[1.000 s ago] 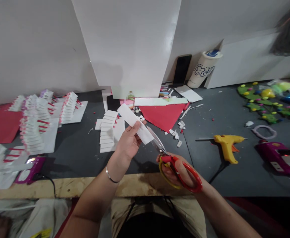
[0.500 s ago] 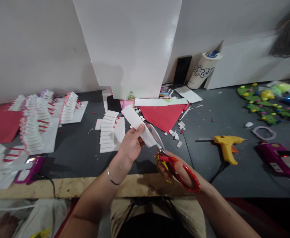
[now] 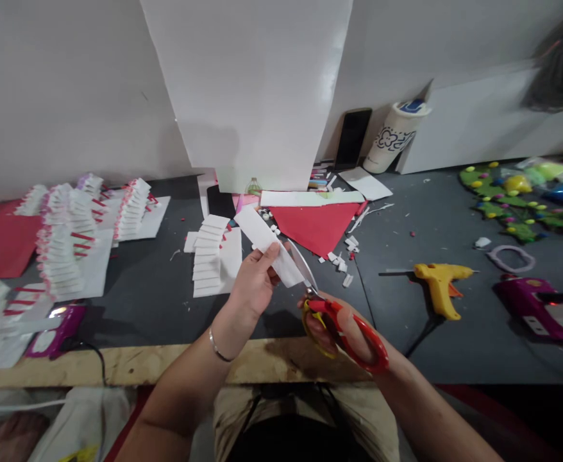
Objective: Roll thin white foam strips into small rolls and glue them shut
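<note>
A white paper strip (image 3: 256,230) is pinched in my left hand (image 3: 256,279), held at a slant above the table. My right hand (image 3: 342,321) grips scissors (image 3: 370,343) with red and yellow handles. Their blades are parted around the strip's lower right end. Left of the strip lies a white card with a curved stack of folded white paper pieces (image 3: 208,256) on it. Behind my hands rests a red sheet (image 3: 313,224), with a long white strip (image 3: 310,198) along its far edge and small white scraps (image 3: 342,262) beside it.
A yellow glue gun (image 3: 440,289) lies to the right, near a purple power strip (image 3: 544,307) and a lilac ring (image 3: 511,258). More folded paper pieces (image 3: 67,244) and another purple power strip (image 3: 58,330) are at left. A phone (image 3: 353,138) and cup (image 3: 394,138) stand behind.
Almost nothing differs. My hands, the strip and the scissors keep nearly the same position, and the whole view has shifted very slightly.
</note>
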A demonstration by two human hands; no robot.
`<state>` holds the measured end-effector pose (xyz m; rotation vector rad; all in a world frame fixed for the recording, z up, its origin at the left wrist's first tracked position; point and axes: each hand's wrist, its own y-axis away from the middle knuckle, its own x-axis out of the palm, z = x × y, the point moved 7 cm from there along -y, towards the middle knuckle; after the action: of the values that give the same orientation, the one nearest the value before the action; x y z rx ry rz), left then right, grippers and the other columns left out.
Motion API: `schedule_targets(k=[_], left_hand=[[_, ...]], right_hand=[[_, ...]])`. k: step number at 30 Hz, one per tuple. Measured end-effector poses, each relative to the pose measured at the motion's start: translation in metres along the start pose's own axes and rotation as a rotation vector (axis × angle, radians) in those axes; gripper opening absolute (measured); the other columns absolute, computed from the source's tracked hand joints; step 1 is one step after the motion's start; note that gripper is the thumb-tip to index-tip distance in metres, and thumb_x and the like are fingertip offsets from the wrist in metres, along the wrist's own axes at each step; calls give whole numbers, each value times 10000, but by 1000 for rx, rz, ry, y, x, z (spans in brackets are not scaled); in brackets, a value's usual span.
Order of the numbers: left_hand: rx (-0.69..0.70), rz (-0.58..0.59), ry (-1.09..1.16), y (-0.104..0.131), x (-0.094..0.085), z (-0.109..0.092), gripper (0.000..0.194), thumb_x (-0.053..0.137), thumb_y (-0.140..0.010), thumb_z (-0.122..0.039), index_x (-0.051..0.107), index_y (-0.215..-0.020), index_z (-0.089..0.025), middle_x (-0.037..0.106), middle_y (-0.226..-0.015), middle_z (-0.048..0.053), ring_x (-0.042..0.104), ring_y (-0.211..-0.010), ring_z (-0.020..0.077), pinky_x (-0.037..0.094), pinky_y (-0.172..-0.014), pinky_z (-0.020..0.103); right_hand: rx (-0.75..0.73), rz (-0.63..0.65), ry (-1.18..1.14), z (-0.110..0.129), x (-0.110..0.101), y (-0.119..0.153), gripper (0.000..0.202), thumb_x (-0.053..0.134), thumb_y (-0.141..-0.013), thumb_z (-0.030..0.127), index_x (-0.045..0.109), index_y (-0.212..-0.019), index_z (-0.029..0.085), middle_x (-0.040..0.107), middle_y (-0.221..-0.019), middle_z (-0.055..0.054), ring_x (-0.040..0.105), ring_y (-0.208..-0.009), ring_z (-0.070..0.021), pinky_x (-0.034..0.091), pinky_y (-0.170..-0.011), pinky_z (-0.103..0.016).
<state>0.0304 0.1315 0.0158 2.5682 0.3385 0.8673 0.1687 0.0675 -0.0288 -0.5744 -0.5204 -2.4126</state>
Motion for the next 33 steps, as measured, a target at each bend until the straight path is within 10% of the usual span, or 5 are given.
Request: schedule_targets(k=[17,33], left_hand=[[-12,31,-70,2,1,0,302,858,-635,-357,705,-771,-134,707,-658,20,639,-563,116,496,-526,200],[0,4,-21,3,-5,4,304,881,-608,-272,726,-840,-151,746,-703,13,646,-553,104,521,-543,187]], right_hand=[[-39,43,-28,11,14,7,663,573,-730,801,594,-1053,223,439,-701,36,335,-491,-59,284,-391,-185],[-62,79,7,3,8,7,776,502,-871,686,154,-1482,357,556,-768,17,446,-526,-117,398,-484,-263]])
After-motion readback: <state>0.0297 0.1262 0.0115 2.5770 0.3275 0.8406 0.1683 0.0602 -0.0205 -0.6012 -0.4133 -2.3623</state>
